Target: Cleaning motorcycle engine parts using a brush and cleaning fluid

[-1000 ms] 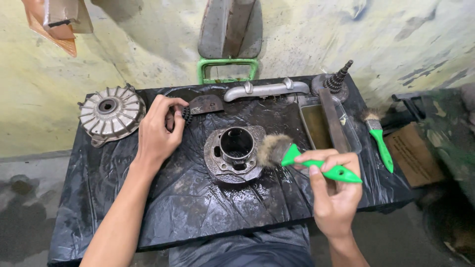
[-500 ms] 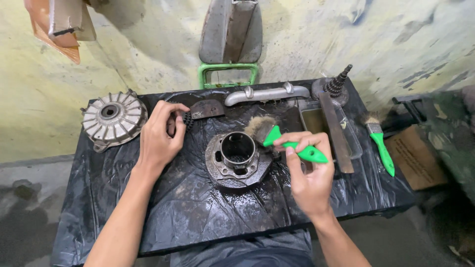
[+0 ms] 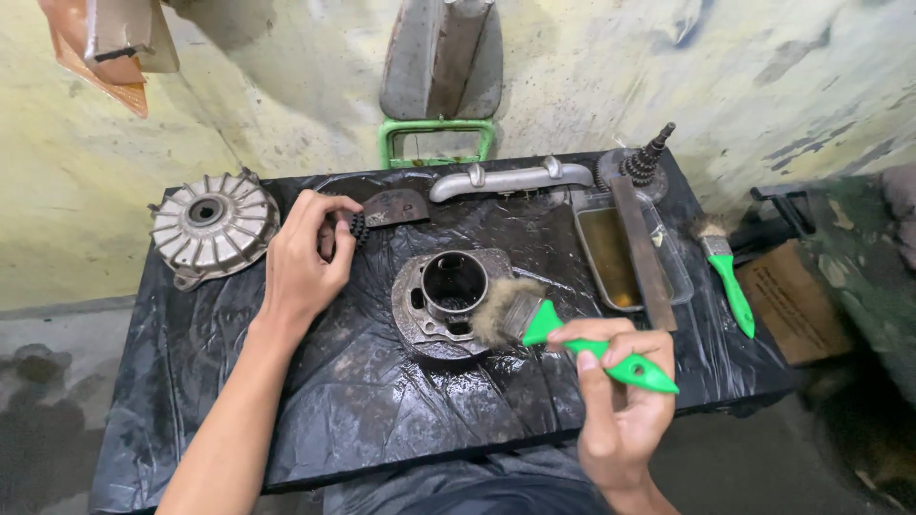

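Left hand [image 3: 303, 256] curled, forearm outstretched — right hand [image 3: 618, 401] low, fingers [image 3: 611, 336] closed in a grip.

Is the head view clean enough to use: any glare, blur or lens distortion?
Head view: sharp overall; wet sheen glares off the black plastic sheet on the table; wide-angle bending shows at the edges; the green-handled paintbrush in the right hand and the round grey metal cylinder part read clearly; the left hand is unblurred.

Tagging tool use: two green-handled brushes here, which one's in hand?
The one in the right hand, bristles against the metal cylinder: the larger brush. The smaller brush lies untouched at the table's right edge.
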